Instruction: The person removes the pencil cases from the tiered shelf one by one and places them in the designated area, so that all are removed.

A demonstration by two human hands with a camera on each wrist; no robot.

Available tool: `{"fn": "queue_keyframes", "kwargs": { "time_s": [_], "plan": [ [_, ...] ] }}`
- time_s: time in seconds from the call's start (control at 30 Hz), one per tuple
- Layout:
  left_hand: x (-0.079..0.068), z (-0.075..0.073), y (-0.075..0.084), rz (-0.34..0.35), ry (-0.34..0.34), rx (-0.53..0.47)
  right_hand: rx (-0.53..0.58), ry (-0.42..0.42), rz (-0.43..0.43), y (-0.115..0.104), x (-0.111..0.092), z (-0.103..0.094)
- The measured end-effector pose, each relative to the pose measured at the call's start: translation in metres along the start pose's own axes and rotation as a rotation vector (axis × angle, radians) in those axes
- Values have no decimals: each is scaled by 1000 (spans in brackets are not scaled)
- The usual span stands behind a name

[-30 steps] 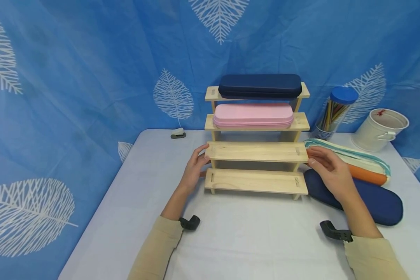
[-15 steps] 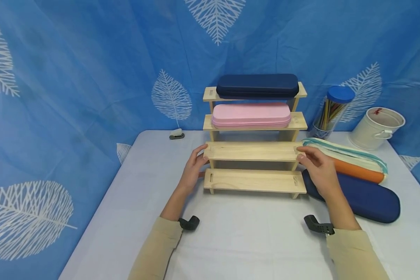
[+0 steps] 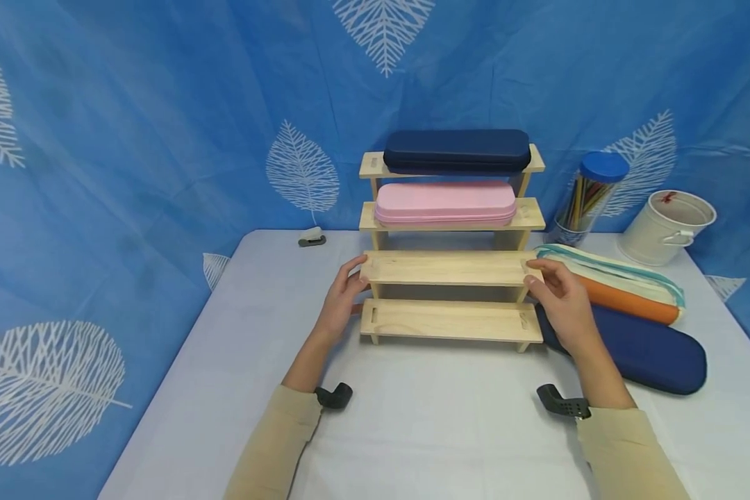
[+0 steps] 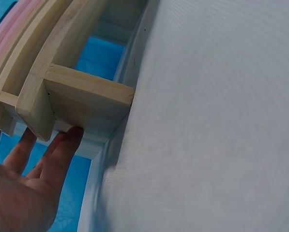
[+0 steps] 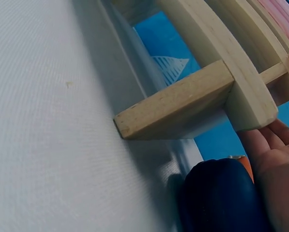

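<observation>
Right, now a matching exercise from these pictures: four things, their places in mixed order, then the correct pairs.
1. Pink case
2. Left hand
3. White bucket
4. Right hand

A. Holding the wooden stand at its right end
B. Standing on the table
C. On the second shelf from the top
D. Holding the wooden stand at its left end

Pairs: 1-C, 2-D, 3-B, 4-A

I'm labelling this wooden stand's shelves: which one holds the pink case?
The second shelf from the top; the top shelf bears a navy case, the lower two none.
</observation>
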State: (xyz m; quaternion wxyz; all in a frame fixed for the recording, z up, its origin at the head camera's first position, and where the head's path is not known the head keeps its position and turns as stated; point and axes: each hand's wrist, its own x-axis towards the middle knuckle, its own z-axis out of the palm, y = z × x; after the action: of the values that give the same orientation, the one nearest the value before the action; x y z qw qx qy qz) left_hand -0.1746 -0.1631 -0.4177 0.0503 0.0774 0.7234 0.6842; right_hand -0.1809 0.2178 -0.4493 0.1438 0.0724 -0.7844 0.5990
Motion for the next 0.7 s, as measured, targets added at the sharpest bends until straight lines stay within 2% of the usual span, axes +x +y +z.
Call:
{"fn": "queue_keyframes", "kwargs": {
  "time_s": [0.23,0.47,0.57,0.7],
  "plan": [
    [3,0,0,4,-23,13,-1,3,22,-3,-2,-3],
    [14,-8,-24,-24,-8,-29,-10,-28,51,-4,-2,-4],
    [15,-8,-28,-17,-7,-9,5,-19,51,-4,-3,-4],
    [15,-8,-27,16,35,55,7,-26,47,-2,-3,-3]
  ]
}}
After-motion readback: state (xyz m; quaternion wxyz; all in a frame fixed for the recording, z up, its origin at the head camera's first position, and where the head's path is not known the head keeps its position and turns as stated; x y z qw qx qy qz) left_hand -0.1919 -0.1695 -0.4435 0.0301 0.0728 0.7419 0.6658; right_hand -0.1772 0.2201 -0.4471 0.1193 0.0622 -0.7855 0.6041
